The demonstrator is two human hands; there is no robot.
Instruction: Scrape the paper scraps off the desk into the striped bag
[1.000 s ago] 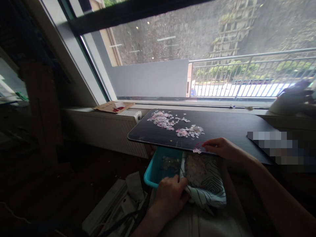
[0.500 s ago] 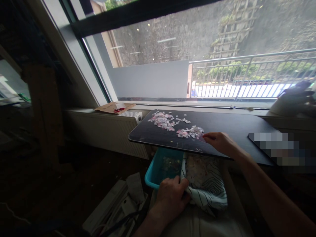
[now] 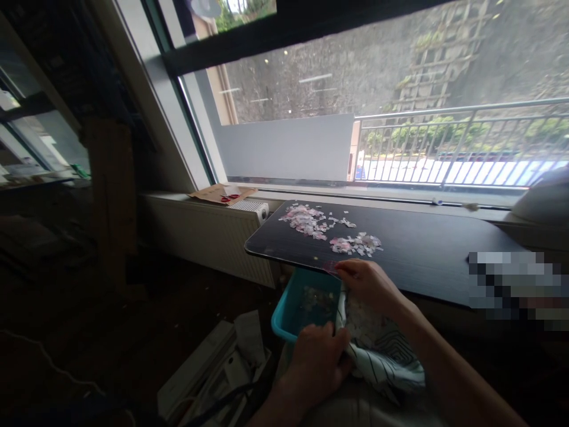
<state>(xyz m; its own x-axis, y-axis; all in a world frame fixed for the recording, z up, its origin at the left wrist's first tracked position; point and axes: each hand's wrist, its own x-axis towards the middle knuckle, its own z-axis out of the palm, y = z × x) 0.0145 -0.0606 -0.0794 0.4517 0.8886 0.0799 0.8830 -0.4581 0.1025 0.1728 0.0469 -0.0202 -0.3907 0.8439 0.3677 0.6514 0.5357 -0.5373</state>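
My right hand point(image 3: 371, 283) is closed in a pinch over the near edge of the dark table point(image 3: 427, 237). From its fingertips a thin, see-through pinkish piece point(image 3: 330, 267) sticks out, too small to name. My left hand point(image 3: 320, 359) is closed on the edge of a pale cloth with dark stripes point(image 3: 391, 365), beside the turquoise basin point(image 3: 279, 320). Pale scraps lie in the folds of the cloth, partly hidden behind my right arm. On the tabletop sit two heaps of small white and pink scraps, a larger heap point(image 3: 306, 220) and a smaller heap point(image 3: 354, 244).
Red-handled scissors point(image 3: 230, 197) rest on brown card point(image 3: 208, 193) on the sill above a white radiator point(image 3: 213, 231). A white box of parts point(image 3: 222, 362) stands on the floor at left. A blurred-out object point(image 3: 511, 279) lies at the table's right end.
My right hand has moved left and nearer, from the smaller heap to the table edge above the basin, still pinching the pinkish piece. My left hand keeps its hold; the view has shifted slightly.
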